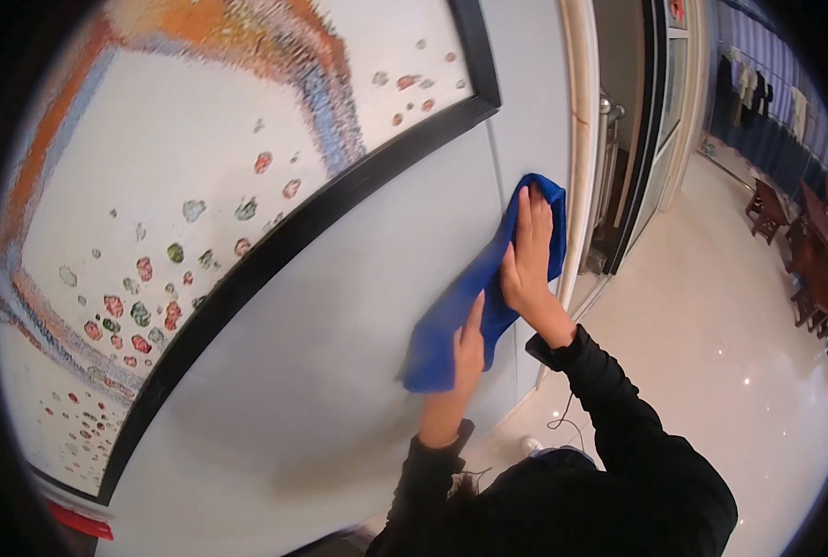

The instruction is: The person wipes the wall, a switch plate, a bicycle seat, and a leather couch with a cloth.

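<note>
One blue cloth (474, 297) is in play, and two hands work it against one pale grey wall (339, 306). The right hand (528, 255) lies flat on the upper part of the cloth, fingers straight and together, pressing it to the wall; its grip is open, a flat palm rather than a pinch. The left hand (465, 357) is lower, at the bottom part of the cloth, with its fingers laid along the fabric; whether its grip closes around the cloth edge or only presses it I cannot tell. The cloth runs as a slanted band from its top corner, above the right fingertips, down to a wider lower end just left of the left hand, so most of the fabric sits between and beneath the two palms. Both arms wear black sleeves (609, 390).

One large picture with a black frame (312, 218) hangs on the wall, its lower right corner near the cloth's top but apart from it. To the right of the wall's edge runs one cream door jamb (581, 139), then a glossy pale floor (711, 316) with dark wooden furniture (808, 269) at its far right edge.
</note>
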Demonstrator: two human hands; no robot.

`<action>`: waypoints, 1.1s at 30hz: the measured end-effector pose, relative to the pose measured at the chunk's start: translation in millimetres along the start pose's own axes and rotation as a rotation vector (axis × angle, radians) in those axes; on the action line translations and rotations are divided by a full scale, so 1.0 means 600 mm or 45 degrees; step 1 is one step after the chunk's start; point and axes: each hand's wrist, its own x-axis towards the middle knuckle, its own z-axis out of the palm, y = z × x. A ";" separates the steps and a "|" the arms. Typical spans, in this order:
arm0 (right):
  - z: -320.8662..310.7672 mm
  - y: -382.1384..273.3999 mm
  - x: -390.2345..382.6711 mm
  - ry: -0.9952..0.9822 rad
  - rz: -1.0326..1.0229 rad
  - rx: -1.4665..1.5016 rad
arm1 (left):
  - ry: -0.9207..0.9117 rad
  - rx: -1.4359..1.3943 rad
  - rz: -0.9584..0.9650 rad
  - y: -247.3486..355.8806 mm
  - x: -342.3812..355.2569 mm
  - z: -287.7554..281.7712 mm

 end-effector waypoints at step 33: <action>0.087 -0.272 -0.077 -0.092 -0.102 0.084 | 0.135 0.307 -0.296 -0.156 -0.182 -0.186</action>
